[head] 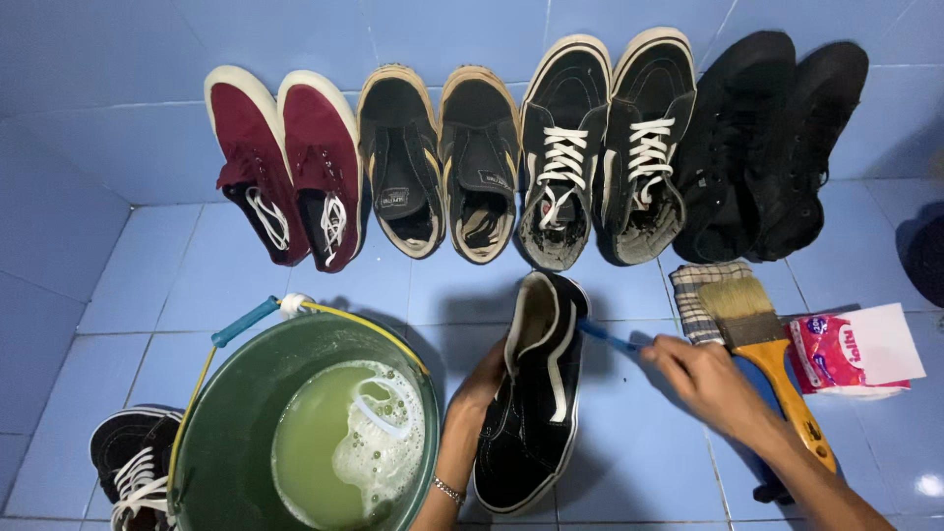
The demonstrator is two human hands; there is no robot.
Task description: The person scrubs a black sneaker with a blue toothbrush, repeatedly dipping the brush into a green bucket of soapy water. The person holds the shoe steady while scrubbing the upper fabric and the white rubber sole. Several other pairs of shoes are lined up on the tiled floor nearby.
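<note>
Two hands are working on one black sneaker (531,403) over the blue tiled floor (629,462). The left hand (482,383) is gripping the shoe's left side, fingers tucked behind it and mostly hidden. The right hand (703,379) is pinching a thin blue brush handle (610,339) whose far end is reaching the shoe's right edge near the toe. The sneaker is lying lengthwise, its long axis running away from the person, toe pointing toward the wall and heel nearest the person.

Left of it, a green bucket (236,413) is holding foamy, greenish water. Right of the right hand, a paintbrush (772,354) is lying beside a checked cloth (698,290) and a pink packet (836,354). Four pairs of shoes are leaning against the wall (442,39).
</note>
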